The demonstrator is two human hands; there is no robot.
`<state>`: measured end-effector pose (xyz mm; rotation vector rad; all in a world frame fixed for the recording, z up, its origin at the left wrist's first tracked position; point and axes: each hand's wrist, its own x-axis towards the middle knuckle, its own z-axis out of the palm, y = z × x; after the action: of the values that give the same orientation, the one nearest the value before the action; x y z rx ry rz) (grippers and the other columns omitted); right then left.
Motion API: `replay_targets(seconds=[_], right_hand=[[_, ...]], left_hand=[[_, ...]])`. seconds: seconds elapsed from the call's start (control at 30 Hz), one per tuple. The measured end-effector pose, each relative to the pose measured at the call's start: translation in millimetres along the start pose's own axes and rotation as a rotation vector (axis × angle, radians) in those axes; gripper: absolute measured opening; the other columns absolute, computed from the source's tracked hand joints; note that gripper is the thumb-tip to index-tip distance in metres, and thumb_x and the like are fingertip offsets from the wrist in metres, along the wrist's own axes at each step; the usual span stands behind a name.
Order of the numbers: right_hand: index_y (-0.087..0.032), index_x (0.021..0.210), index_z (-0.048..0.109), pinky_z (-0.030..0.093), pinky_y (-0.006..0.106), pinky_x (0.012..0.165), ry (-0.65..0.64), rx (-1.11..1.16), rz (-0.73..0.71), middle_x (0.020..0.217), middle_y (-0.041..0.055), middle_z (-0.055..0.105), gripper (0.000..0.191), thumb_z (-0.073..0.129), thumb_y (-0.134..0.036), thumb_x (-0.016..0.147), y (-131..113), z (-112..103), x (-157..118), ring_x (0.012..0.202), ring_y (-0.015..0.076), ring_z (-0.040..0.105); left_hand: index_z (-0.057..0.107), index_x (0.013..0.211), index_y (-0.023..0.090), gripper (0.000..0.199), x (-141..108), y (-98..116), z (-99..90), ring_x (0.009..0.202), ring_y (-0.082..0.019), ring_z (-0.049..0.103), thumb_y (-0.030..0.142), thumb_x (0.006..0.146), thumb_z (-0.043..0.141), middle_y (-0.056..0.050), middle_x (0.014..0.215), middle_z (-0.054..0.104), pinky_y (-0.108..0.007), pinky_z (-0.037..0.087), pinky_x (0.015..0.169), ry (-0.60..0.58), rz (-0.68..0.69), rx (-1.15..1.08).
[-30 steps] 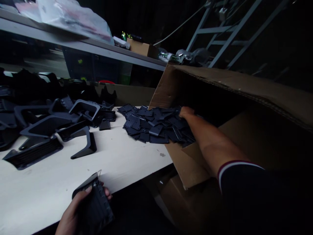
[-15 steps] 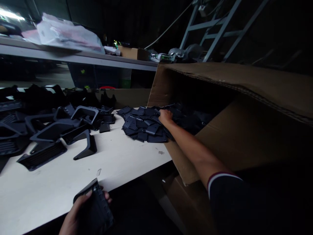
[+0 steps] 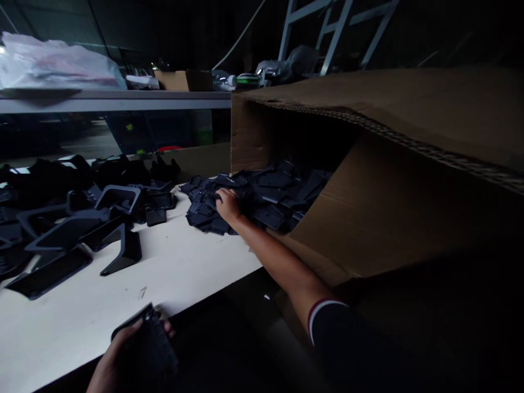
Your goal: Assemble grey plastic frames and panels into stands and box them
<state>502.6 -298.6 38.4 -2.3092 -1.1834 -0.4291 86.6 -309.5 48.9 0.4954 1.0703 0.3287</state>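
Low at the front, my left hand (image 3: 117, 352) grips a black plastic part (image 3: 153, 344) with a flat ribbed body and a raised edge, the thumb over its top. My right hand (image 3: 228, 204) reaches onto a heap of thin, flat black plastic pieces (image 3: 207, 210). Its fingers are curled down at the heap, and what lies between them is hidden. The heap runs from the white table (image 3: 184, 262) into a cardboard box (image 3: 339, 229) lying with its opening toward the table.
Several black angular plastic frames (image 3: 118, 196) lie piled on the table's left side. Behind stands a shelf (image 3: 172, 99) bearing a plastic bag (image 3: 61, 63), a small carton (image 3: 176, 80) and a clear bottle (image 3: 223, 80). A metal ladder-like frame (image 3: 338, 33) rises at the back.
The view has swung right, so the scene sits further left. My right hand has shifted left over the heap, away from the box opening. My left hand still grips its plastic part.
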Motion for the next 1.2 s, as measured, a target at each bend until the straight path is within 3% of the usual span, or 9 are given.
replay_targets(seconds=[0.1, 0.2, 0.33, 0.5, 0.63, 0.77, 0.87, 1.03, 1.2], right_hand=[[-0.02, 0.129, 0.07, 0.04, 0.038, 0.113, 0.006, 0.076, -0.073, 0.138, 0.0088, 0.067, 0.04, 0.053, -0.011, 0.094, -18.3, 15.7, -8.7, 0.125, 0.0276, 0.057], [-0.021, 0.132, 0.069, 0.038, 0.04, 0.114, 0.009, 0.134, -0.132, 0.144, 0.0085, 0.064, 0.042, 0.053, -0.012, 0.094, -36.3, 28.8, -15.7, 0.127, 0.0288, 0.054], [-0.019, 0.132, 0.068, 0.038, 0.043, 0.115, 0.002, 0.194, -0.229, 0.151, 0.011, 0.059, 0.038, 0.058, -0.02, 0.095, -55.5, 44.5, -28.4, 0.13, 0.031, 0.051], [-0.019, 0.128, 0.07, 0.035, 0.046, 0.117, -0.005, 0.255, -0.35, 0.15, 0.0121, 0.06, 0.034, 0.062, -0.024, 0.095, -70.4, 61.5, -42.8, 0.132, 0.0323, 0.049], [-0.02, 0.122, 0.074, 0.036, 0.044, 0.117, 0.02, 0.317, -0.416, 0.143, 0.0103, 0.067, 0.032, 0.062, -0.017, 0.092, -76.6, 69.5, -45.1, 0.129, 0.03, 0.054], [-0.02, 0.112, 0.077, 0.043, 0.04, 0.11, 0.097, 0.395, -0.419, 0.126, 0.0087, 0.076, 0.04, 0.055, -0.003, 0.083, -63.2, 69.8, -40.9, 0.115, 0.027, 0.064], [-0.017, 0.11, 0.077, 0.047, 0.042, 0.105, 0.219, 0.44, -0.32, 0.115, 0.011, 0.078, 0.045, 0.047, 0.0, 0.081, -38.6, 66.0, -32.7, 0.108, 0.0282, 0.066], [-0.017, 0.102, 0.076, 0.05, 0.043, 0.099, 0.432, 0.481, -0.122, 0.106, 0.0127, 0.078, 0.043, 0.044, -0.002, 0.078, 3.9, 56.0, -18.2, 0.104, 0.0285, 0.068], [-0.017, 0.099, 0.074, 0.047, 0.051, 0.104, 0.625, 0.521, 0.049, 0.108, 0.0158, 0.075, 0.039, 0.047, -0.005, 0.073, 20.6, 49.5, -11.8, 0.109, 0.032, 0.066]], left_hand=[[0.072, 0.115, 0.012, 0.043, -7.2, -6.4, 8.9, 0.085, -0.033, 0.079, 0.023, 0.074, 0.079, -0.015, 0.099, 0.081, -0.041, 0.064, 0.071, 0.078, -0.012, 0.012], [0.072, 0.116, 0.011, 0.041, -16.9, -10.2, 21.5, 0.087, -0.033, 0.079, 0.022, 0.077, 0.077, -0.017, 0.1, 0.081, -0.04, 0.064, 0.071, 0.1, 0.074, 0.024], [0.073, 0.096, 0.011, 0.02, -24.7, -12.9, 34.8, 0.074, -0.029, 0.077, 0.017, 0.077, 0.07, -0.014, 0.082, 0.079, -0.036, 0.063, 0.068, 0.077, 0.161, 0.011], [0.074, 0.099, 0.009, 0.024, -30.7, -22.5, 32.9, 0.078, -0.031, 0.078, 0.024, 0.081, 0.069, -0.017, 0.09, 0.08, -0.038, 0.063, 0.066, 0.101, 0.198, 0.006], [0.074, 0.104, 0.007, 0.028, -29.1, -31.2, 25.1, 0.076, -0.03, 0.077, 0.028, 0.088, 0.066, -0.019, 0.094, 0.08, -0.041, 0.063, 0.065, 0.111, 0.135, -0.02], [0.074, 0.101, 0.007, 0.029, -21.0, -33.6, 18.4, 0.073, -0.028, 0.075, 0.033, 0.091, 0.064, -0.019, 0.092, 0.079, -0.038, 0.061, 0.063, -0.01, 0.103, -0.006], [0.074, 0.098, 0.008, 0.029, -13.8, -31.5, 13.7, 0.078, -0.028, 0.076, 0.034, 0.092, 0.063, -0.018, 0.09, 0.079, -0.036, 0.06, 0.068, -0.068, 0.13, -0.012], [0.074, 0.101, 0.008, 0.028, -2.3, -23.2, 4.2, 0.083, -0.031, 0.077, 0.031, 0.088, 0.068, -0.018, 0.091, 0.079, -0.037, 0.06, 0.073, -0.09, 0.159, -0.041], [0.075, 0.101, 0.007, 0.029, 3.4, -14.6, -4.8, 0.087, -0.03, 0.077, 0.033, 0.092, 0.065, -0.018, 0.096, 0.079, -0.036, 0.06, 0.075, -0.045, 0.142, -0.023]])
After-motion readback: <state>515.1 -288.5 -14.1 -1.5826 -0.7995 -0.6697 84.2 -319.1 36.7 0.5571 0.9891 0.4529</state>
